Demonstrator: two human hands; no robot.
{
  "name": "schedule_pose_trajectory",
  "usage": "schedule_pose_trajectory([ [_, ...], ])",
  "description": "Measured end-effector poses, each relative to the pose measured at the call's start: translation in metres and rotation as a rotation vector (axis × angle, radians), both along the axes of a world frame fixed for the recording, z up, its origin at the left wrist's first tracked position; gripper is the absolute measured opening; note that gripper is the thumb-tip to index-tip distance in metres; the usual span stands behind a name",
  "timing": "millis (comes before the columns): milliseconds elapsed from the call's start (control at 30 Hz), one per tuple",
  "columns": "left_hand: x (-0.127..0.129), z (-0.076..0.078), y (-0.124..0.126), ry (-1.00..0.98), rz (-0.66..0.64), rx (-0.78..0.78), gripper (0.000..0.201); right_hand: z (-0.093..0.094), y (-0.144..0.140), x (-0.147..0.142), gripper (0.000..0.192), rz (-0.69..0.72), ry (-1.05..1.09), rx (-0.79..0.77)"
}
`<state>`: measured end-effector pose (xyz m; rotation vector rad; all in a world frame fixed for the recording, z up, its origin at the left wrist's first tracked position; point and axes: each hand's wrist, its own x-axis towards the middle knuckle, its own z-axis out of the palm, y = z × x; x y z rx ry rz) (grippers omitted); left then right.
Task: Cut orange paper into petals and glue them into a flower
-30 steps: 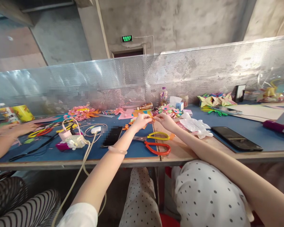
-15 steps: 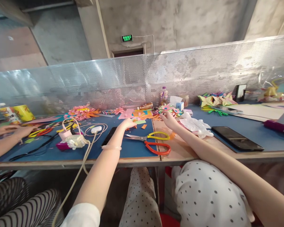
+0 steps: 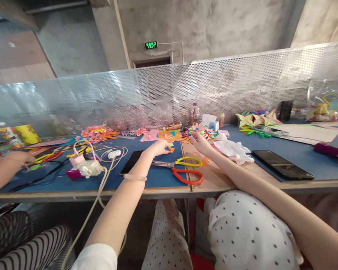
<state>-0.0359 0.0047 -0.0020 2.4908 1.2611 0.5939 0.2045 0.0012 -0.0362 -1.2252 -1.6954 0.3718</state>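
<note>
My left hand (image 3: 162, 147) reaches over the blue table mat, its fingertips closed at a small piece of orange paper (image 3: 172, 150). A scrap of green paper (image 3: 171, 144) lies just beyond those fingers. My right hand (image 3: 201, 143) is at the pastel paper flowers (image 3: 204, 131), fingers bent together; what is between them is too small to make out. Between my forearms lie scissors (image 3: 174, 164) with one yellow and one red handle, blades pointing left. Past my left hand is a pile of pink and orange paper sheets (image 3: 157, 134).
A black phone (image 3: 281, 164) lies at right, and another phone (image 3: 131, 163) lies beside my left forearm. Crumpled white tissue (image 3: 233, 149) sits right of my right hand. Cables and a charger (image 3: 88, 167) spread at left. Another person's arm (image 3: 8, 170) rests at far left.
My left hand has moved a little right, onto the orange paper piece. My right hand has stayed in place. The other person's arm at far left has shifted.
</note>
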Motion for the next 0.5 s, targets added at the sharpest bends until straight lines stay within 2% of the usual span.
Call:
schedule_pose_trajectory([
  [167, 0.01, -0.001, -0.003, -0.015, 0.036, 0.061, 0.012, 0.004, -0.012, -0.004, 0.027, 0.185, -0.224, 0.163],
  [267, 0.021, 0.0, -0.01, -0.087, -0.02, 0.049, 0.018, 0.007, -0.022, -0.01, 0.035, 0.267, -0.431, 0.259],
  [333, 0.028, 0.001, -0.015, -0.128, -0.085, 0.031, 0.02, 0.008, -0.027, -0.014, 0.038, 0.275, -0.495, 0.257],
  [433, 0.031, 0.006, -0.016, -0.158, -0.095, 0.013, 0.023, 0.01, -0.03, -0.015, 0.038, 0.157, -0.56, 0.225],
  [500, 0.023, 0.011, -0.014, -0.215, 0.023, 0.083, 0.027, 0.012, -0.03, -0.013, 0.033, -0.024, -0.667, 0.233],
])
